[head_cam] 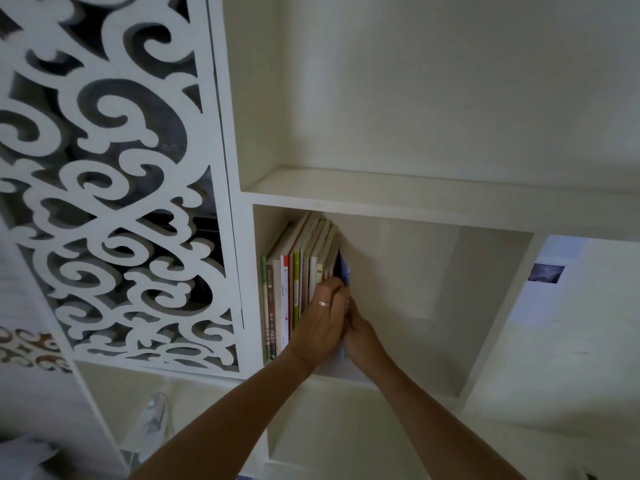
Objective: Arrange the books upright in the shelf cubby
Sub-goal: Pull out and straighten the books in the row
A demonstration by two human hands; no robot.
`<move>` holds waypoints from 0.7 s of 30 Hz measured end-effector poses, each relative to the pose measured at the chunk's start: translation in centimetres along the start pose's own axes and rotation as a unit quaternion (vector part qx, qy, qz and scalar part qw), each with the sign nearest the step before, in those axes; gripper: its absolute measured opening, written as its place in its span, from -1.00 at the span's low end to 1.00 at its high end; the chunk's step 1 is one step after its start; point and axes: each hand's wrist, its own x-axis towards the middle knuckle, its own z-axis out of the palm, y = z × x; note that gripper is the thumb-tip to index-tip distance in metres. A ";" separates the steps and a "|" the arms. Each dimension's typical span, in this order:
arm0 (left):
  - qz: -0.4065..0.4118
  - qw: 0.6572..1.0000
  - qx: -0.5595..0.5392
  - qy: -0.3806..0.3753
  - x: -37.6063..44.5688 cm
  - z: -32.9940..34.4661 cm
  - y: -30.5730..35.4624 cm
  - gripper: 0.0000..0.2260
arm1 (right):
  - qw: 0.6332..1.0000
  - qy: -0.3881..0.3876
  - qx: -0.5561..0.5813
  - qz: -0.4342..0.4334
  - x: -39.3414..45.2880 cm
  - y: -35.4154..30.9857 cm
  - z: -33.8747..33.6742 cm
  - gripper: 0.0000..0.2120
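Both forearms reached up from the bottom of the view into the shelf cubby (433,306), and they met at the right end of the row of books (294,289). That row stood against the cubby's left wall, spines outward, the tops leaning a little to the right. The left hand (320,320), with a ring on one finger, lay flat across the outer spines, fingers curled over the end of the row and pressed together. The right hand (360,336) sat just beside it, touching it, and seemed to pinch a thin blue book (344,268) at the row's right edge; its fingers were hidden behind the left hand, so the grip could not be told for sure.

The step in hand looked like seating this last book and squaring the row. To do it well, the left hand should brace the leaning books toward the left wall while the right slides the blue book straight back until its spine lines up with the others. With much of the cubby open to the right, the row would likely tip that way if released too soon.
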 end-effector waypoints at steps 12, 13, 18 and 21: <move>0.222 0.961 0.163 -0.014 -0.5 -0.8 -3.4 -0.69 | 0.983 -0.071 -0.154 -0.071 0.7 -0.2 -0.3 -0.40; 0.225 0.960 0.169 -0.011 -0.5 -0.8 -3.4 -0.70 | 0.983 -0.064 -0.155 -0.078 0.8 0.0 -0.3 -0.41; 0.222 0.958 0.183 0.002 -0.7 -0.6 -3.9 -0.68 | 0.982 -0.045 -0.149 -0.105 1.4 0.6 0.0 -0.33; 0.223 0.957 0.187 0.002 -0.8 -0.7 -4.0 -0.65 | 0.984 -0.024 -0.138 -0.112 1.2 0.4 0.3 -0.43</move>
